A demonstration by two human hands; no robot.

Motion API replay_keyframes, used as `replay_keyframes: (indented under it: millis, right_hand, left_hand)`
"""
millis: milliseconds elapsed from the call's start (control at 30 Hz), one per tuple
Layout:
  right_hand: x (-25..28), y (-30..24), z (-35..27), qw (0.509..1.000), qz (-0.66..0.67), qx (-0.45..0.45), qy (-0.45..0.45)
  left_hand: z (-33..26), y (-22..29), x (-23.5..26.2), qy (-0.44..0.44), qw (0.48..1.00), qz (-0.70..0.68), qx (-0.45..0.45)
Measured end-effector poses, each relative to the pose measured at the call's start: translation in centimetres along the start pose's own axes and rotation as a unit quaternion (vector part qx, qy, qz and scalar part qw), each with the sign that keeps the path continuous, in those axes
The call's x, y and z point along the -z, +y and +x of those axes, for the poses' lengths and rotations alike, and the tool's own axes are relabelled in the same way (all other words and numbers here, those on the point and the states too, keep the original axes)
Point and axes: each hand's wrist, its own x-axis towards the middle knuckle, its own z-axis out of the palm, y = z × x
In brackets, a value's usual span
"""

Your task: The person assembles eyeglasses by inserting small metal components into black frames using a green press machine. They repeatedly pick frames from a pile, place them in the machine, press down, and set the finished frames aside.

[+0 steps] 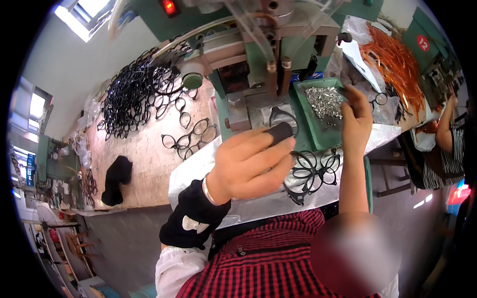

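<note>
Evidently, the left hand (251, 164) works at close quarters: its grip is pinched on a black frame (273, 115), held between the thumb and a finger wearing a dark cover (281, 133), which probably shields the fingertip or steadies the hold. The frame is at the work area of the green machine (256, 64), in front of its two upright rods (272, 82) and just right of a metal block (238, 111); the hand comes in from the front, perhaps so that the rim can be angled without the fingers going under the rods.

The right hand (357, 116) is at the right edge of the green tray (304, 116), fingers bent. Whether its grip has closed on anything cannot be told. Small shiny pieces (323, 102) lie heaped in the tray, which stands right beside the machine, seemingly for a short reach.

Nearer the body, more frames (313, 170) lie tangled on a white sheet (248, 208), likely spread to protect them from scuffs. Farther left on the counter (144, 174) rest a few loose frames (185, 145), a large black heap (129, 99) and a dark cloth (117, 179), all well apart from the hands.
</note>
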Motion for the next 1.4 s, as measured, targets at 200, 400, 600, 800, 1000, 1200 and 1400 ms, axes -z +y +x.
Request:
replay_keyframes:
  millis: [200,400,600,800,1000,1200,1400]
  right_hand:
    - [2.9,3.6,-2.2,0.962,-0.242,0.076,-0.103]
    - [1.2,3.3,-2.2,0.908,-0.391,0.117,-0.090]
    - [2.0,4.3,-3.4,0.984,-0.173,-0.004,-0.032]
    - [-1.0,1.2,-2.6,0.995,-0.087,-0.007,-0.043]
    - [-1.2,2.0,-2.7,0.991,-0.107,-0.046,-0.061]
    - [5.9,4.3,-5.5,0.968,-0.246,0.050,0.027]
    - [2.9,-1.7,-5.3,0.996,-0.043,-0.018,-0.077]
  left_hand:
    - [-1.2,-0.1,-1.3,0.003,0.999,0.027,-0.021]
    - [-2.1,2.7,-0.8,0.019,0.994,-0.005,0.104]
    - [-5.5,5.5,7.3,0.127,0.876,0.323,0.334]
    - [-10.0,-4.5,13.2,0.049,0.785,0.349,0.510]
    - [-23.3,-9.8,9.3,-0.072,0.635,0.365,0.677]
    - [-20.1,-8.0,10.5,0.131,0.791,0.310,0.512]
    - [-12.4,-5.2,9.1,0.218,0.766,0.073,0.600]
